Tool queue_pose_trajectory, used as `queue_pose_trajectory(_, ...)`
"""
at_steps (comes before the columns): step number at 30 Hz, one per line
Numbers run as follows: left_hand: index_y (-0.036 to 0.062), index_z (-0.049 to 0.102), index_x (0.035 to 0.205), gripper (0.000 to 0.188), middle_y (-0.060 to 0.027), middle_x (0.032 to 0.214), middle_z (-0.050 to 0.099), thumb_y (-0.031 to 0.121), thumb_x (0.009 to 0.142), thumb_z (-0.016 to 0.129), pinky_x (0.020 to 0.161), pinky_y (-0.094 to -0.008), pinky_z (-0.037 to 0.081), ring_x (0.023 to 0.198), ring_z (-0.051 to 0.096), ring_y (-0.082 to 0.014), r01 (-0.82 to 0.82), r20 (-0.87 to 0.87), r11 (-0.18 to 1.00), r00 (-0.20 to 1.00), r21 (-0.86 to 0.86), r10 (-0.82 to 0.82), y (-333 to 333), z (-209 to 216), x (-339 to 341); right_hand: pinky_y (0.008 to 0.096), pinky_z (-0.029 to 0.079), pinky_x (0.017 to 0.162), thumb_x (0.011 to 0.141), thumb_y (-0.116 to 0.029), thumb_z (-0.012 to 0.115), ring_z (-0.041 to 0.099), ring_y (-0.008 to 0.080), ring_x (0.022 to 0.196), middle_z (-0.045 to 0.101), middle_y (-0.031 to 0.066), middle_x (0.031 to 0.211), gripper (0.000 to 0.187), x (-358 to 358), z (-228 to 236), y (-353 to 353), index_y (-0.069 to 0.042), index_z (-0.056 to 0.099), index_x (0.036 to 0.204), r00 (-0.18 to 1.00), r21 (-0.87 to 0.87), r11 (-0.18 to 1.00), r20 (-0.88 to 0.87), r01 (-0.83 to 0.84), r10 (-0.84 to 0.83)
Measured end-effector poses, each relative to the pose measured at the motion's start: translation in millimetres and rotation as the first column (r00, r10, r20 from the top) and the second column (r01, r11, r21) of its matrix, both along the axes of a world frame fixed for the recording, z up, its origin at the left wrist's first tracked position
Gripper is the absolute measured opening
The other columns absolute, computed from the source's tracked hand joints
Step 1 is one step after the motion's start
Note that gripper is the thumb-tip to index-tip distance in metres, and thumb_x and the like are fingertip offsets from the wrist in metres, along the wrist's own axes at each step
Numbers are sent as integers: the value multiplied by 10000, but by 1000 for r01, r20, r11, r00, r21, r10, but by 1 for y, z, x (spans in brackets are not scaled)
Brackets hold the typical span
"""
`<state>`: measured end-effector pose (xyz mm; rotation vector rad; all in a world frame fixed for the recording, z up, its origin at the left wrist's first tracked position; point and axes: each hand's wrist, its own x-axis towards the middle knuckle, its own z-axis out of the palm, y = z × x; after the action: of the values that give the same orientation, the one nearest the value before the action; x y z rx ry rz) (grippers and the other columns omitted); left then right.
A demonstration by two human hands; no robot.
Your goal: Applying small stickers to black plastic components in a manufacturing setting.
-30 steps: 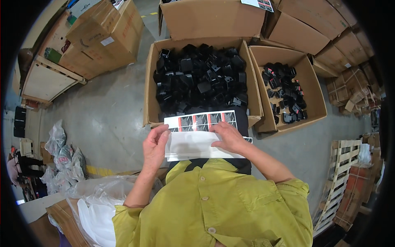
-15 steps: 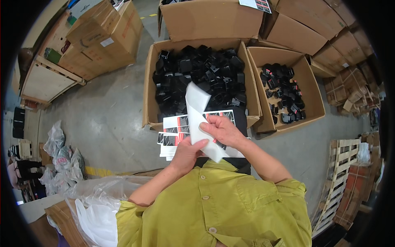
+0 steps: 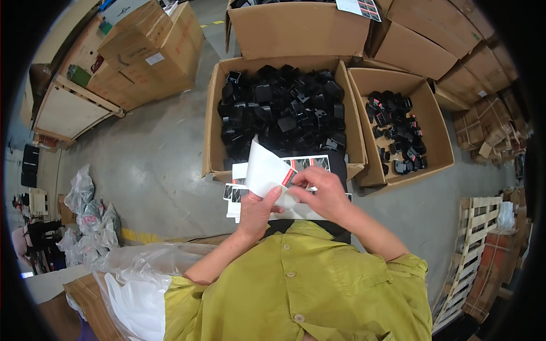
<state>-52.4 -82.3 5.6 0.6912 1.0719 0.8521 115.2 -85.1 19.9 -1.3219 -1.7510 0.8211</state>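
Note:
My left hand (image 3: 256,215) grips a curled white label sheet (image 3: 263,171) by its lower part, thumb on top. At the sheet's right edge, the fingers of my right hand (image 3: 325,192) pinch a small red and black label (image 3: 289,177). Whether that label is partly lifted off its backing I cannot tell. Beneath both hands, more label sheets (image 3: 314,163) with red, black and white prints lie spread over my lap. Just beyond them stands a large open cardboard box (image 3: 212,136) full of black plastic parts (image 3: 278,105).
To the right, a smaller carton (image 3: 438,133) holds black parts, some with red labels. Further cartons (image 3: 415,48) are stacked behind it. A wooden pallet (image 3: 469,250) leans at the right. Clear plastic bags (image 3: 88,210) lie on the floor at the left.
The folded white sheet has been turned and opened out, so a printed corner shows. My right hand has shifted from the sheet's middle to the label at its right edge.

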Motion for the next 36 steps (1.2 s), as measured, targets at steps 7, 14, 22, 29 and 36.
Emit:
queue_pose_trajectory(7, 8, 548, 989, 218, -69, 890, 592, 123, 810, 596, 540, -239, 510, 759, 574, -126, 39, 26, 997, 999, 66, -41, -1, 8, 1, 254, 452, 537, 740, -64, 624, 570, 164, 586, 585, 94, 669, 83, 1, -3, 2, 0, 592, 781, 985, -194, 980, -174, -44, 9)
queue_pose_trajectory(14, 6, 520, 1021, 238, -81, 917, 580, 130, 826, 577, 547, -236, 508, 759, 577, -133, 65, 8, 997, 998, 49, -66, -7, 0, 1, 251, 432, 558, 787, -97, 541, 553, 134, 607, 590, 97, 685, 111, 6, -5, 5, 7, 577, 801, 989, -311, 944, -128, -110, 73)
queue_pose_trajectory(22, -11, 456, 1109, 378, -134, 986, 566, 284, 880, 508, 693, -279, 501, 794, 577, -172, 157, 250, 758, 968, -632, 8, -32, -55, -9, 286, 429, 544, 786, -99, 522, 542, 171, 557, 566, 113, 640, 122, 24, -45, 22, 17, 554, 800, 943, -271, 921, -103, 280, -317)
queue_pose_trajectory(29, 21, 460, 1192, 390, -106, 1043, 579, 261, 887, 500, 860, -264, 431, 945, 554, -149, 701, 149, 629, 699, -337, -699, -23, -5, -5, 301, 426, 549, 778, -81, 523, 550, 224, 568, 567, 126, 669, 96, 32, -39, 18, 13, 543, 780, 965, -304, 924, -51, 231, -258)
queue_pose_trajectory(36, -28, 452, 1176, 359, -91, 1099, 540, 21, 821, 472, 924, -269, 372, 1052, 491, -153, 382, -109, 906, 924, 185, -367, 4, -10, 18, 358, 446, 586, 730, -98, 581, 545, 261, 708, 545, 89, 729, 81, 7, -22, 6, -39, 529, 749, 910, 313, 919, 257, 240, -325)
